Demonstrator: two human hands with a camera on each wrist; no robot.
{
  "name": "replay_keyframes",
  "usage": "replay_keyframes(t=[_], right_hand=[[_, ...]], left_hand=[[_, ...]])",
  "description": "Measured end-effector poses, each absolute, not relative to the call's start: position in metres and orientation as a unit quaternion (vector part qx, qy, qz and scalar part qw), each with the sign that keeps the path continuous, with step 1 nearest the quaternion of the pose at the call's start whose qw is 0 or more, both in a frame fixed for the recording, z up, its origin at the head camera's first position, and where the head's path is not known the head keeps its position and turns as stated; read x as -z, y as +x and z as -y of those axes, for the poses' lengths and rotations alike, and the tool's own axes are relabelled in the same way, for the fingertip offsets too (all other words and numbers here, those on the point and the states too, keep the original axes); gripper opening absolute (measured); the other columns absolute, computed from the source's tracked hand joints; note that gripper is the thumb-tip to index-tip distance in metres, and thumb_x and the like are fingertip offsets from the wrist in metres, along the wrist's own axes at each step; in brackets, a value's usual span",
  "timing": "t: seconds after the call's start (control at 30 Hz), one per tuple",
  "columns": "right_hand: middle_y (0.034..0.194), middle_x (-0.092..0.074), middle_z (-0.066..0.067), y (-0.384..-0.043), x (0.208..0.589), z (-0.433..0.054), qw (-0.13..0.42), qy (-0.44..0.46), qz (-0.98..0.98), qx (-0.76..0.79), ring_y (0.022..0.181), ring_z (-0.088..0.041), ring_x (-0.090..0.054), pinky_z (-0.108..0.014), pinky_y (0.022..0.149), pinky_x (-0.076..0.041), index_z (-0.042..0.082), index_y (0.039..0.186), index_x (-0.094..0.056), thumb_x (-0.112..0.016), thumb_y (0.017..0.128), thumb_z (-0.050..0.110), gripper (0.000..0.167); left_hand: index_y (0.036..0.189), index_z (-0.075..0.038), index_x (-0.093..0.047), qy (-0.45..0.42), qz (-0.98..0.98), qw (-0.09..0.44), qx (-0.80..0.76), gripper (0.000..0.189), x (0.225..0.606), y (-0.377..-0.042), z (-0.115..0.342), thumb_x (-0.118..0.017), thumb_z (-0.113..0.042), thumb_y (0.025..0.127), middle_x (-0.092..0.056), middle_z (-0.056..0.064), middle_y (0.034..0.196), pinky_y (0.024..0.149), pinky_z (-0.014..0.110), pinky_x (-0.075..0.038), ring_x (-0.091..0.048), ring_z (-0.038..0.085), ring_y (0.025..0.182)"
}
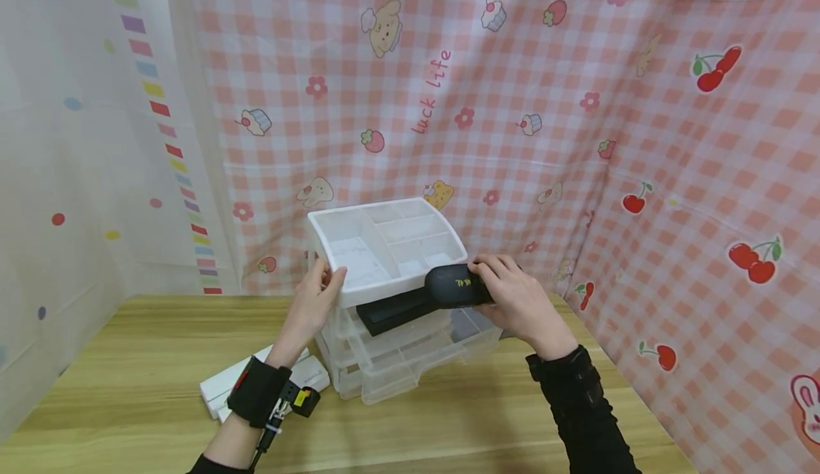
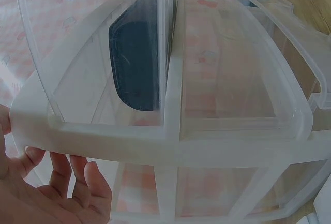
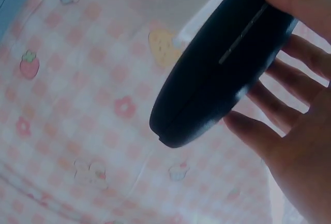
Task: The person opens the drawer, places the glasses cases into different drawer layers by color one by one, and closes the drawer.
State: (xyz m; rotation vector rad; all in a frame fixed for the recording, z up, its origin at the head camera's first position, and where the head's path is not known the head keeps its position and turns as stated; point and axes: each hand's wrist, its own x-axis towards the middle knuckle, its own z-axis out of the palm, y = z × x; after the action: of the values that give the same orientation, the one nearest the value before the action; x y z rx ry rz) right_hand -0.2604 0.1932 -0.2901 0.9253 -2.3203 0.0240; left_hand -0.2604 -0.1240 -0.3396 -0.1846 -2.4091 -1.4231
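Note:
A white plastic drawer organizer (image 1: 355,292) with clear drawers stands on the table, its divided top tray (image 1: 359,253) facing up. My left hand (image 1: 314,296) grips its left side near the front corner, thumb above the rim and fingers curled below it in the left wrist view. A clear drawer (image 1: 391,381) is pulled out at the front. Inside the organizer, under the top, lies a long black case (image 1: 391,314). My right hand (image 1: 515,299) holds a black glasses case (image 1: 451,285) with yellow writing, just in front of the organizer's right front corner. Its far end overlaps the long black case in the head view.
White boxes (image 1: 310,373) lie on the wooden table (image 1: 147,360) left of the organizer, partly hidden by my left wrist. A dark grey item (image 1: 464,323) sits at the right of the pulled-out drawer. Pink checked cloth (image 1: 410,104) hangs behind and along the right.

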Motion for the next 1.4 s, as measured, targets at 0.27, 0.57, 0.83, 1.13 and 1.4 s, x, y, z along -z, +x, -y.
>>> replay_keyframes(t=[0.27,0.57,0.83,1.13,1.4], right_hand=[[0.119,-0.059,-0.009,-0.259,0.301,-0.173,0.279,0.408,0.869,0.011,0.110,-0.025,-0.057,-0.039,0.080,-0.054,0.007,0.121,-0.058,-0.086,0.068,0.022,0.061],[0.118,-0.061,-0.006,-0.263,0.304,-0.161,0.225,0.456,0.861,0.018,0.110,-0.021,-0.058,-0.035,0.086,-0.052,0.008,0.118,-0.059,-0.086,0.067,0.025,0.060],[0.118,-0.061,-0.004,-0.266,0.306,-0.156,0.148,0.463,0.874,-0.019,0.111,-0.020,-0.056,-0.036,0.093,-0.048,0.009,0.119,-0.058,-0.085,0.068,0.025,0.060],[0.118,-0.061,-0.002,-0.274,0.308,-0.148,0.061,0.434,0.898,-0.040,0.111,-0.019,-0.057,-0.038,0.092,-0.048,0.015,0.116,-0.059,-0.086,0.068,0.023,0.056],[0.119,-0.061,-0.003,-0.273,0.311,-0.147,0.061,0.422,0.903,-0.042,0.111,-0.020,-0.057,-0.038,0.089,-0.049,0.014,0.117,-0.058,-0.085,0.069,0.022,0.056]], left_hand=[[0.090,-0.006,-0.038,-0.062,0.847,0.171,0.499,0.031,0.341,-0.262,0.124,-0.042,-0.034,0.102,-0.041,0.009,0.083,0.062,0.027,-0.032,-0.040,0.019,0.071],[0.090,-0.006,-0.037,-0.066,0.847,0.171,0.499,0.031,0.342,-0.262,0.124,-0.041,-0.035,0.102,-0.039,0.008,0.081,0.062,0.027,-0.031,-0.038,0.018,0.069],[0.091,-0.006,-0.037,-0.066,0.846,0.168,0.502,0.031,0.341,-0.262,0.123,-0.041,-0.035,0.102,-0.040,0.009,0.083,0.062,0.027,-0.032,-0.040,0.019,0.071],[0.091,-0.006,-0.038,-0.068,0.845,0.168,0.504,0.030,0.341,-0.261,0.124,-0.042,-0.035,0.102,-0.041,0.010,0.084,0.063,0.027,-0.032,-0.041,0.019,0.072],[0.093,-0.006,-0.038,-0.065,0.844,0.168,0.505,0.030,0.343,-0.262,0.124,-0.041,-0.035,0.102,-0.043,0.011,0.086,0.064,0.028,-0.034,-0.043,0.021,0.074]])
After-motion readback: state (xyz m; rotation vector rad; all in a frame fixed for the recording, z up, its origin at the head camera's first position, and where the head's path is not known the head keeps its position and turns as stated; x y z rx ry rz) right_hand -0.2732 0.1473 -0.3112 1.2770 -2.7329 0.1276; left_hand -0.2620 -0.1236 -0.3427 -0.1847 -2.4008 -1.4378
